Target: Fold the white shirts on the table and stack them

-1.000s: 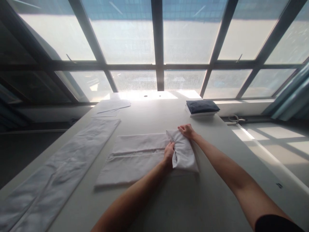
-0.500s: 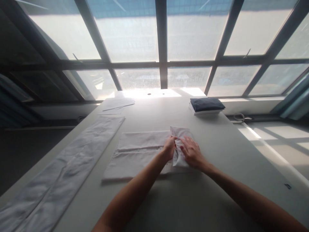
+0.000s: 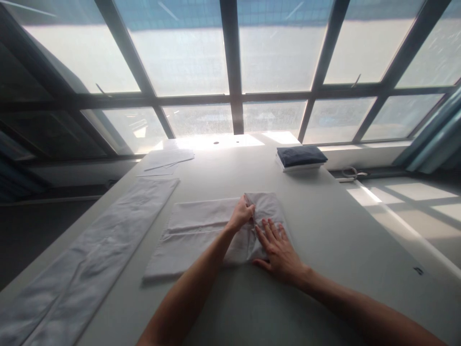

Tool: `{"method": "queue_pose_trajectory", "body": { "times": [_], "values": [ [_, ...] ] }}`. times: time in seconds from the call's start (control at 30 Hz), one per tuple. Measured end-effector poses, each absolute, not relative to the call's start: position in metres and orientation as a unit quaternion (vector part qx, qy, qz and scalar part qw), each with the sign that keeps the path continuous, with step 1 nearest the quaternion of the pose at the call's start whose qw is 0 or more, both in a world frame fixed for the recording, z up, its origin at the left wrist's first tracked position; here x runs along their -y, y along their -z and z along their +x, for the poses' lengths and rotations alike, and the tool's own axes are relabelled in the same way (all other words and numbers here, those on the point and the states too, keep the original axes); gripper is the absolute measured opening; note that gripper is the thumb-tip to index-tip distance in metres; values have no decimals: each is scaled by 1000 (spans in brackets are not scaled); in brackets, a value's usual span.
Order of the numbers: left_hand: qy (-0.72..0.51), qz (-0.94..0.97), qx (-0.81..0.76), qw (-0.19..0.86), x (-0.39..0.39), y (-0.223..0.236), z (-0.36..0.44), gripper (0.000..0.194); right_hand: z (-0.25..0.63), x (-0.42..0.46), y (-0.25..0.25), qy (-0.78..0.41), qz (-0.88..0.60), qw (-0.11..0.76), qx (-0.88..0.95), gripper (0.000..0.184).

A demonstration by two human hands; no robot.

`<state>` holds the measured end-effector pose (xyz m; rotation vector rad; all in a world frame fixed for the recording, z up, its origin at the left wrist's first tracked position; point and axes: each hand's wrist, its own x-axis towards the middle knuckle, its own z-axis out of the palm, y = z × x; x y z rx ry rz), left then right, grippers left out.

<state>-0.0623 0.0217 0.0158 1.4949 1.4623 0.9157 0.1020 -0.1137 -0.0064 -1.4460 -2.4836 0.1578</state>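
A light grey-white shirt (image 3: 201, 223) lies folded flat on the white table (image 3: 345, 269), with a seam line running along its length. Its right end is turned over into a wrinkled flap (image 3: 265, 204). My left hand (image 3: 242, 213) is closed on the flap's left edge, near its far corner. Spread flat on the near half of the flap is my right hand (image 3: 279, 250), its fingers apart and pressing the cloth. Part of the flap's near side is hidden beneath that hand.
Along the table's left side stretches another long folded light garment (image 3: 90, 250). Sheets of white paper (image 3: 167, 158) lie at the back left. A dark folded cloth (image 3: 301, 155) tops a small white stack at the back right. Large windows (image 3: 180, 62) stand beyond the table.
The flap now reaches farther left over the shirt and looks wider and flatter. My left hand has moved toward the flap's far corner; my right hand has slid nearer to me, fingers spread.
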Motion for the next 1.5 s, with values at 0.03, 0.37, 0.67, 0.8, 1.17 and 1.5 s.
{"method": "queue_pose_trajectory", "body": {
  "times": [0.03,0.37,0.67,0.8,1.17,1.5],
  "values": [
    [-335,618,-607,369,-21,-18,-62,46,102,114,7,-55,-495,134,857,98],
    [-186,839,-502,96,-2,-5,-40,52,109,107,-10,-134,-497,173,840,61],
    [-157,833,-527,63,-3,14,-40,56,111,11,-3,-129,-587,148,786,61],
    [-164,824,-538,69,-1,10,-39,56,118,-29,11,-118,-612,127,772,60],
    [-165,822,-540,70,0,9,-38,57,123,-42,0,-40,-631,184,753,58],
    [-149,821,-547,67,-6,9,-45,58,105,68,8,-74,-578,139,801,65]
  ]
}}
